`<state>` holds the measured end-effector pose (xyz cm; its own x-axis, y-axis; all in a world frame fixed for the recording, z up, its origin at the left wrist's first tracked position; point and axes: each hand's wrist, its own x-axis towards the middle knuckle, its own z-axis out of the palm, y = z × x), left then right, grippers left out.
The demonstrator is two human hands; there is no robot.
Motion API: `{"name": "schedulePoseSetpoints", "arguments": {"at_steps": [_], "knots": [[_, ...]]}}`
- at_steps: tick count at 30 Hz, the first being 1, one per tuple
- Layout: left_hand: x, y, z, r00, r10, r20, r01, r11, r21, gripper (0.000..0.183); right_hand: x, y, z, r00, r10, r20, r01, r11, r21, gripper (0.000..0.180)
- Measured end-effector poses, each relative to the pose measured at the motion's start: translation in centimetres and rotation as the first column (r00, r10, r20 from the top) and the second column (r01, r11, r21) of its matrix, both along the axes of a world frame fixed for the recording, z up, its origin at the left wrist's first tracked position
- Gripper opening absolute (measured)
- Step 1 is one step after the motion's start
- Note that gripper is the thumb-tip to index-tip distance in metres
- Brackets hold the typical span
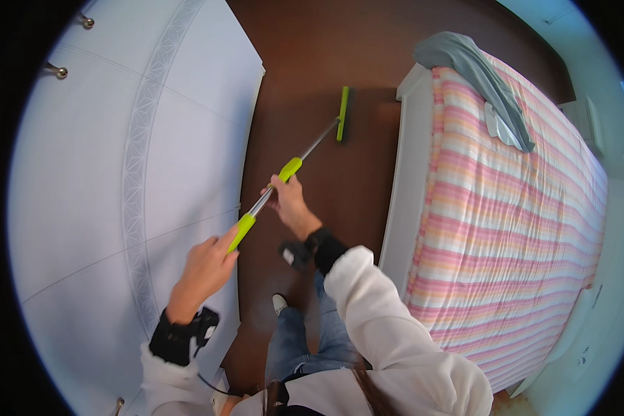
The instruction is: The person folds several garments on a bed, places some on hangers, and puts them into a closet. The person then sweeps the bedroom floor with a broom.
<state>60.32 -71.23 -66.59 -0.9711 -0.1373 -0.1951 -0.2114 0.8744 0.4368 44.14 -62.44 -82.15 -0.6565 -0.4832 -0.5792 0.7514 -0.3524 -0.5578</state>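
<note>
A long-handled floor mop (pixel 320 139) with a metal pole and lime-green parts slants away from me. Its narrow green head (pixel 343 114) meets the brown floor, with a dark, blurred strip along its right side. My left hand (pixel 209 262) is closed around the green grip at the pole's near end. Farther along, my right hand (pixel 289 200) grasps the pole just below the green middle collar. Both wrists wear black straps with small devices.
A white wardrobe (pixel 192 140) with round metal knobs flanks the left side. To the right stands a white-framed bed (pixel 413 151) with a striped cover (pixel 499 234). A grey-green cloth (pixel 478 78) drapes over its far corner. Brown floor (pixel 343 192) runs between them.
</note>
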Motion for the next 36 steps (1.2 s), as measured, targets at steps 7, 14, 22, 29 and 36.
{"name": "schedulePoseSetpoints", "arguments": {"at_steps": [7, 14, 22, 29, 36], "knots": [[6.4, -4.3, 10.1, 0.972, -0.102, 0.213, 0.123, 0.989, -0.087, 0.036, 12.2, 1.6, 5.2, 0.887, 0.081, 0.454, 0.026, 0.974, -0.226, 0.01], [3.6, -3.6, 7.6, 0.963, -0.199, 0.182, 0.239, 0.941, -0.239, 0.027, 12.4, 0.7, 0.7, 0.707, 0.004, 0.707, 0.117, 0.985, -0.123, 0.012], [1.3, 1.6, 1.7, 0.995, -0.086, -0.05, 0.055, 0.896, -0.44, 0.028, 2.4, -1.5, -2.7, 0.934, 0.063, 0.352, 0.074, 0.929, -0.363, 0.015], [1.4, 12.2, -3.6, 0.995, 0.016, -0.098, 0.013, 0.958, 0.286, 0.048, 3.2, 8.8, 1.6, 0.945, 0.281, 0.17, -0.287, 0.958, 0.009, 0.015], [6.9, 16.3, -6.0, 0.98, 0.071, 0.188, -0.177, 0.749, 0.638, 0.056, 6.6, 22.8, 12.1, 0.695, 0.573, 0.435, -0.687, 0.707, 0.166, 0.019]]}}
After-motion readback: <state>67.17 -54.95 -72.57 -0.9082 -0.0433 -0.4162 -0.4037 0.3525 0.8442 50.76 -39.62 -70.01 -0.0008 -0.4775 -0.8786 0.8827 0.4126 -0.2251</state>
